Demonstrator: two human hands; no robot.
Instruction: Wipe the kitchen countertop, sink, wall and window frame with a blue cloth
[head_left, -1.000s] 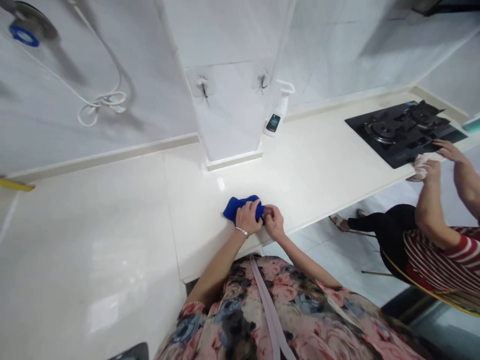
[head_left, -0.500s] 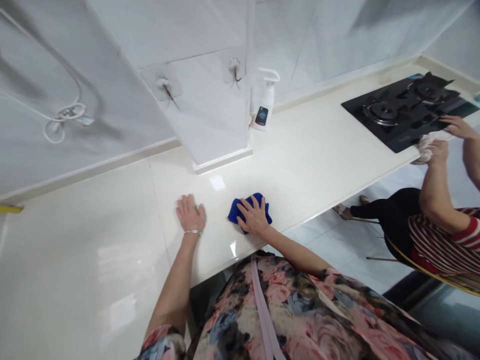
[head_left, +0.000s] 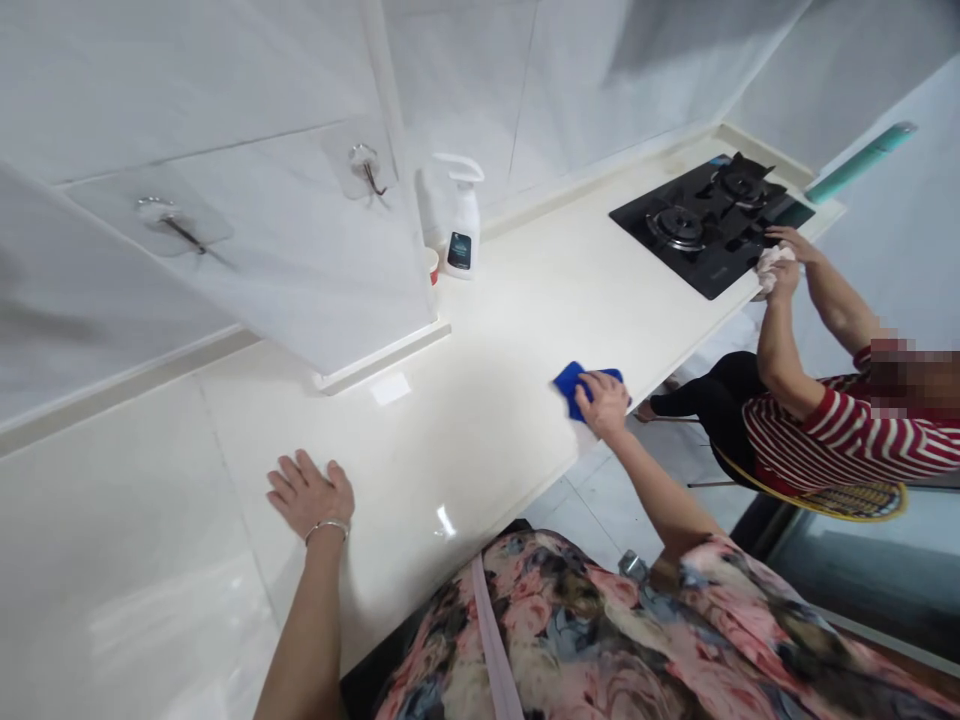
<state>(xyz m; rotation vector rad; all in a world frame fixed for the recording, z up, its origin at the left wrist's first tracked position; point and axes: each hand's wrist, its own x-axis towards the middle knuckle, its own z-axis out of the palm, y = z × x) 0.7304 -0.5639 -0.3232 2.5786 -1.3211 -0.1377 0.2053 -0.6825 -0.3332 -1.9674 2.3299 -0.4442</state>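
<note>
Flat on the white countertop (head_left: 480,400), my left hand (head_left: 311,495) rests with its fingers spread and nothing in it; a bracelet circles the wrist. My right hand (head_left: 604,402) grips a blue cleaning cloth (head_left: 571,385) and presses it on the counter close to the front edge. The cloth lies bunched under the fingers, with its far edge and left corner showing. Part of it is hidden beneath the palm.
A white spray bottle (head_left: 463,235) and a red-and-white tub (head_left: 433,266) stand behind the wall pillar (head_left: 300,280). At the right is a black gas hob (head_left: 709,225). A seated co-worker in a striped shirt (head_left: 810,440) holds a whitish cloth (head_left: 772,268) at its edge.
My right hand has slid the blue cloth rightward along the counter. The view has turned to the right; my left hand stays flat on the counter.
</note>
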